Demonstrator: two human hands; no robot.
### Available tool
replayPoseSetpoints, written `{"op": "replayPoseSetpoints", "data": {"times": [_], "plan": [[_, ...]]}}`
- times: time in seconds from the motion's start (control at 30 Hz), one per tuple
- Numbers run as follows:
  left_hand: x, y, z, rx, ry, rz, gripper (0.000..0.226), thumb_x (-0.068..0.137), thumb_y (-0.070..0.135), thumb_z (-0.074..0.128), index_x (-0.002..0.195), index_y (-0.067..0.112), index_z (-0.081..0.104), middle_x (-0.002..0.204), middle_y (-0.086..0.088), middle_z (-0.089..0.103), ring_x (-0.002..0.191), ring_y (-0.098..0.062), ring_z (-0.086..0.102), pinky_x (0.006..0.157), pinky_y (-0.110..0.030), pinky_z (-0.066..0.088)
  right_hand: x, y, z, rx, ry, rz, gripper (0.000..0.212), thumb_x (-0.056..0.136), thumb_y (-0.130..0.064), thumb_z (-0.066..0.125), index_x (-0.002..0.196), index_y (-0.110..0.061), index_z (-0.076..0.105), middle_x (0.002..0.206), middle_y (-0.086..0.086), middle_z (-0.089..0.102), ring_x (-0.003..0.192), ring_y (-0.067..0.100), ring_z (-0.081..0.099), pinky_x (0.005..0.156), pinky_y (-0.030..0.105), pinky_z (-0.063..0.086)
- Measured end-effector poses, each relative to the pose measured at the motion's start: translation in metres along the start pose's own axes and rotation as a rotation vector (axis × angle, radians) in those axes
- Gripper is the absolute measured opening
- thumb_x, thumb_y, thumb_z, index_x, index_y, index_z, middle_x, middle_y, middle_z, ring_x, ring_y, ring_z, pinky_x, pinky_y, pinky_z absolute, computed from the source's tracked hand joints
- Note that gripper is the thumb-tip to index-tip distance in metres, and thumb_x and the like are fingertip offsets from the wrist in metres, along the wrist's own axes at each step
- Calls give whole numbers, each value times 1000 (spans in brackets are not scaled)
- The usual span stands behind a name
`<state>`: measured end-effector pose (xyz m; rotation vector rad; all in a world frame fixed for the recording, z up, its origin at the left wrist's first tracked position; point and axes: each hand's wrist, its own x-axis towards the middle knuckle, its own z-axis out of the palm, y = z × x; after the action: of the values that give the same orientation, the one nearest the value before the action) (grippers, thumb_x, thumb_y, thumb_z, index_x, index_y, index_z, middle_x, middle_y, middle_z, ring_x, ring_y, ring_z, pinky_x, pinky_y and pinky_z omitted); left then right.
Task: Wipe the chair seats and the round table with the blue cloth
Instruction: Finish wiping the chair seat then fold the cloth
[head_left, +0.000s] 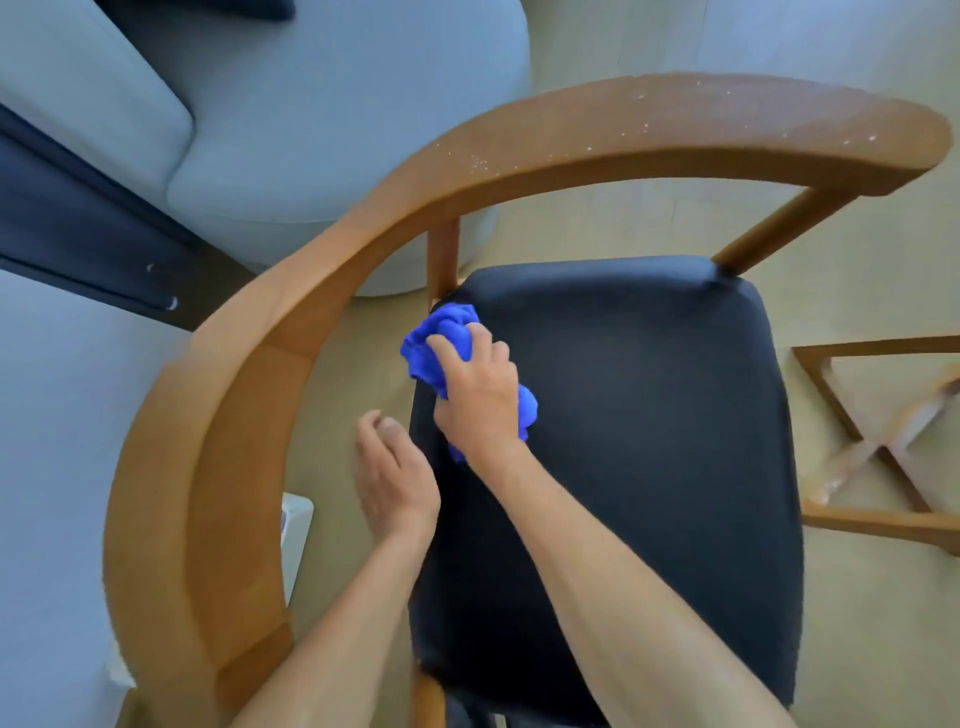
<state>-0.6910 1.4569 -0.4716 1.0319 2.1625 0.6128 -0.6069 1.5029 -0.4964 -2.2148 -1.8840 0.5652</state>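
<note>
Gripping blue cloth (435, 343) under R hand (480, 395) fingers (447, 347), on seat (649, 415) corner

A bright blue cloth (457, 353), crumpled into a loose wad, lies on the far left corner of a black padded chair seat (649, 415). The seat is roughly square with rounded corners and sits inside a curved wooden armrest and back rail (249, 374).
</note>
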Motion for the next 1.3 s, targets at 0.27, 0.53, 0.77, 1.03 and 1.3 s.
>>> {"op": "replayPoseSetpoints", "data": {"times": [0.27, 0.53, 0.77, 1.03, 1.3], "plan": [[14, 23, -26, 184, -63, 92, 38, 100, 20, 37, 134, 4, 44, 143, -16, 39, 130, -33, 37, 107, -42, 30, -189, 56, 5, -237, -620, -961, 45, 59, -41, 75, 98, -43, 53, 104, -8, 49, 71, 14, 44, 60, 23, 39], [-8, -22, 13, 653, -550, 409, 72, 93, 34, 49, 151, 36, 6, 158, 7, -20, 146, -18, -14, 116, -41, 21, -16, 167, -75, -184, -29, -445, 60, 58, 0, 66, 114, -23, 67, 122, 13, 59, 78, 35, 54, 65, 41, 50], [-9, -24, 14, 876, -651, 448, 92, 88, 33, 57, 150, 38, -11, 151, -2, -39, 146, -27, -20, 110, -35, 35, -71, 158, -58, 100, 210, 322, 59, 69, 4, 64, 123, -19, 61, 135, 8, 47, 91, 30, 47, 79, 41, 49], [-15, 50, -8, 811, -461, 504, 60, 91, 21, 41, 147, 18, 21, 159, -6, 3, 146, -24, 7, 115, -35, 21, -102, 123, -107, 304, -86, 219, 56, 78, -4, 61, 125, -35, 57, 123, -18, 42, 109, 14, 52, 84, 23, 44], [-1, 106, -62, 751, -103, 878, 41, 66, 10, 76, 104, 3, 66, 97, -16, 66, 86, -35, 61, 74, -45, 51, 38, -72, -181, 331, 307, -340, 52, 74, -19, 62, 126, -21, 58, 130, 11, 49, 111, 32, 46, 91, 37, 39]]}}
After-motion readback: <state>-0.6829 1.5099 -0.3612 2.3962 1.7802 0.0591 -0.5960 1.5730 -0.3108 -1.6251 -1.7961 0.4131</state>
